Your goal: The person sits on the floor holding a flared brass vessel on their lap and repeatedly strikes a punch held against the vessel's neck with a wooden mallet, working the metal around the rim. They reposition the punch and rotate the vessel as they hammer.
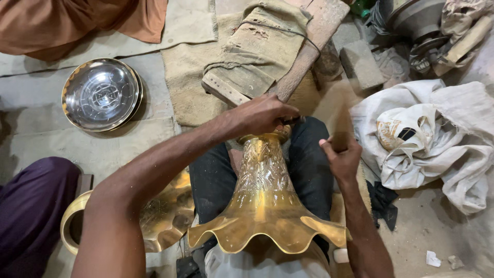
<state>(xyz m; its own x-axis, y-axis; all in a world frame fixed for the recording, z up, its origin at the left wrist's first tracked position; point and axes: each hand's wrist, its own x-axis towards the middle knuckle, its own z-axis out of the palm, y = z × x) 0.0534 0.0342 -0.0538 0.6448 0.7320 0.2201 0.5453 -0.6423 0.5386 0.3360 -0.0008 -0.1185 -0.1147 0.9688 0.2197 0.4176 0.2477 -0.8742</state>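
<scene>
While left hand grips brass horn | right hand fisted on blurred tool | steel plates aside

A round engraved metal plate lies on the floor, crumpled white cloth sacks opposite, and what may be a grinding machine beyond.

two bare forearms, no sleeves, dark trousers, light shirt hem

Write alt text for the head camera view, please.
A person's left hand grips the narrow top of a fluted brass horn lying across their lap, while the right hand swings a blurred tool. A round metal plate lies on the cloth-covered floor.
</scene>
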